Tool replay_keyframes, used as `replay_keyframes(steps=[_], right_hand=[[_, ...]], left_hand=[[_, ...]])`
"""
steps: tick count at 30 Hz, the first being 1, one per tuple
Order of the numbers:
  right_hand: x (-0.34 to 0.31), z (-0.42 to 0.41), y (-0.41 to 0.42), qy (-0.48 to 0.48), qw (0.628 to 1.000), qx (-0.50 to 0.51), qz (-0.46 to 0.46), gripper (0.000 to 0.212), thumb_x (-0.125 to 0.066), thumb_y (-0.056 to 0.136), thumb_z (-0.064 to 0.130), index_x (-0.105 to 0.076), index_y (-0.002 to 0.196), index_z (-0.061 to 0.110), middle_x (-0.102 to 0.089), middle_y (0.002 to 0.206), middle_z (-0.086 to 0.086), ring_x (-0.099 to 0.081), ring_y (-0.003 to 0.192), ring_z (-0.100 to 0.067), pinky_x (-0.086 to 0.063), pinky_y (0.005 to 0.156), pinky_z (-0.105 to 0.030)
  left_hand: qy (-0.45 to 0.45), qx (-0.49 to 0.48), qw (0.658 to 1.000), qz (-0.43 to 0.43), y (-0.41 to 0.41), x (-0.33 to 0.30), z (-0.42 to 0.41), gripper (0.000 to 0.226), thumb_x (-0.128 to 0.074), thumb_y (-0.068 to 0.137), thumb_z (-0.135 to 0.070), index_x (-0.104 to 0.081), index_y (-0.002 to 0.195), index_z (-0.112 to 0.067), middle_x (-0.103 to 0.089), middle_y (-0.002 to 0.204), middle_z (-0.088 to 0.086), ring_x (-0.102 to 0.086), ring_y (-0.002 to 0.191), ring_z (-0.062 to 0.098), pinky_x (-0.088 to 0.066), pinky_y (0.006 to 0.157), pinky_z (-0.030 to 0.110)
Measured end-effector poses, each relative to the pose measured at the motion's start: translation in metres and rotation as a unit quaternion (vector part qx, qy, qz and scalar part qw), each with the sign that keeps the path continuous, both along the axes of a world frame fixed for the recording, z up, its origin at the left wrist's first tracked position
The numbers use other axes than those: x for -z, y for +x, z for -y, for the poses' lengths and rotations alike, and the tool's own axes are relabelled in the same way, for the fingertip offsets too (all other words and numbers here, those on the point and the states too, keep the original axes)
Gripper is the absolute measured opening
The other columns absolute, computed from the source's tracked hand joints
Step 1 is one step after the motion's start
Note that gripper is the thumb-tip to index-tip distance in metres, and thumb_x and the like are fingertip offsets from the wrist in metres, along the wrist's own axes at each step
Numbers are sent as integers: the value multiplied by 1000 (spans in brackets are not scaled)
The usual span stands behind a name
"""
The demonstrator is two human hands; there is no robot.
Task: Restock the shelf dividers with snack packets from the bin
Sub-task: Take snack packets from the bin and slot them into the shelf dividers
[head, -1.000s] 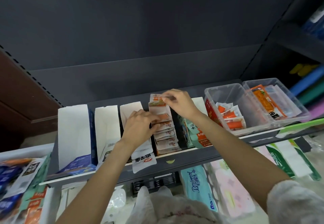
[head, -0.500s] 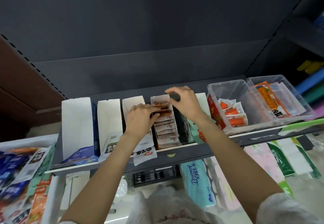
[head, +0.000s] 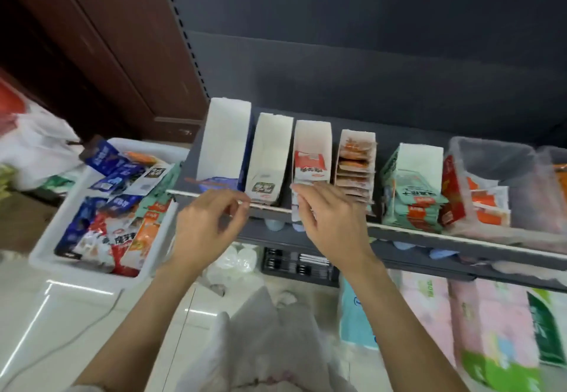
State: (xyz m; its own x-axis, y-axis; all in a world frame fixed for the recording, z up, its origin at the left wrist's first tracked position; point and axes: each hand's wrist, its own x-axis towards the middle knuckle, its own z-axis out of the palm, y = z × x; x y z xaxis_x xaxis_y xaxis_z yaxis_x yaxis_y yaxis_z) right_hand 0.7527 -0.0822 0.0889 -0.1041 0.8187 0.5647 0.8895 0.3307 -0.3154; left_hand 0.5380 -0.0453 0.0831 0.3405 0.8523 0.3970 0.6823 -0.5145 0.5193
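A dark grey shelf is seen against a dark back panel, with a row of white cardboard dividers standing on it, their long axes running from the near edge to the far wall. To the left, lower and nearer, a white bin of mixed snack packets is set on the pale floor. The left hand is held empty at the shelf's near edge, its fingers loosely curled, and is the hand nearer the bin, which lies to its left and below. The right hand is placed at the near end of the third divider, its fingertips at a white packet hanging over the shelf lip; a firm grip cannot be confirmed. Compared with the earlier frames, both hands have been drawn back from the orange packets in the fourth divider, and the view has been swung left so that the bin is shown.
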Motion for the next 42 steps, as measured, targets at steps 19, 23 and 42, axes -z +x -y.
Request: replay_keyframes(steps=[19,23,42], right_hand=[[115,-81,-317,-421,897,-136,-13,32,-50,95,14,-57,126,18,-56,129,0,-53,113,-17,-44,93,-29],[139,-109,-369,-477,875,-74,-13,31,-55,92,13,-52,123,6,-54,125,-8,-53,114,-22,-40,97,-30],[203,-117,-423,-560,809,140,-110,80,-73,76,42,-27,135,13,-48,133,-13,-54,116,-31,-50,93,-45]], left_hand=[[-334,-271,899,-87,-316,130,-44,40,-59,91,-21,-54,130,-13,-53,133,11,-51,118,29,-46,98,42],[-395,-243,881,-93,-337,151,-66,59,-60,90,-26,-36,141,-12,-41,142,12,-39,129,29,-35,107,42],[-476,-218,851,39,-339,185,-100,61,-72,81,-23,-33,126,-13,-54,122,9,-57,112,28,-48,92,40]])
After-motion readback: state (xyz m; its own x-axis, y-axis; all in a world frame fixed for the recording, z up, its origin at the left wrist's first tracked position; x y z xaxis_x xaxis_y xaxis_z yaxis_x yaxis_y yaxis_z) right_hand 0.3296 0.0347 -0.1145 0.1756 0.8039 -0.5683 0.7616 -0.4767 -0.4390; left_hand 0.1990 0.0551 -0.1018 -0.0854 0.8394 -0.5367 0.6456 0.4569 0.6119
